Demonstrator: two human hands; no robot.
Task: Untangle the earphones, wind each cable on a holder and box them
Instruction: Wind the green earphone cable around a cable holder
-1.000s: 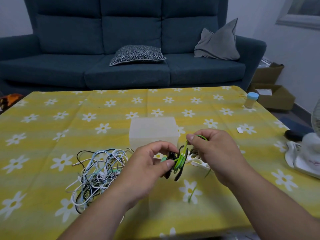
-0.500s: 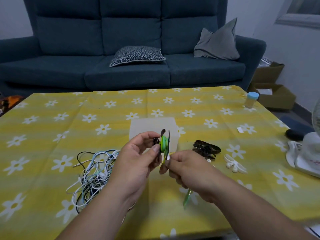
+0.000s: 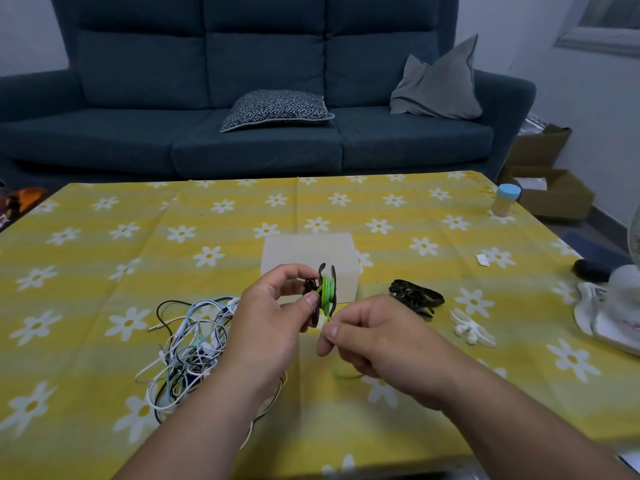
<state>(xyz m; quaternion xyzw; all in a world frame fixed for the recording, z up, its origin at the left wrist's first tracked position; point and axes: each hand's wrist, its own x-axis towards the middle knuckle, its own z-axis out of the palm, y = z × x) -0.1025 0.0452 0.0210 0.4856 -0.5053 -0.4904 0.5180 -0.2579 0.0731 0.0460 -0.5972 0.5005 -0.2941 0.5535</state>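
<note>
Far behind the white box [image 3: 308, 252], against the wall: dark blue sofa [image 3: 259, 143], with a patterned cushion [image 3: 277, 110] lying flat and a grey cushion [image 3: 440, 88] propped in its right corner.

Under the box: desk [image 3: 104, 216] in a yellow cloth printed with white daisies.

Well right of the box, at the desk's edge: white fan base [image 3: 616, 306], cut off by the frame.

Left of the box and nearer the person: loose tangle of earphones [image 3: 188, 344], white, pale blue and black cables knotted together.

Just in front of the box, raised off the desk: left hand [image 3: 273, 327], thumb and fingers curled, pinching a black holder [image 3: 332, 273] upright with the green cable [image 3: 327, 291] wound round its middle.

Beside it, slightly lower: right hand [image 3: 377, 341], fingers curled, thumb and forefinger nipping the green cable just beneath the holder, the free end trailing under the palm.

Right of the box, flat on the cloth: spare black holders [image 3: 415, 296] in a heap, then white holders [image 3: 471, 329] further right.

Far right of the box and behind it: small jar [image 3: 507, 200] with a blue lid.
</note>
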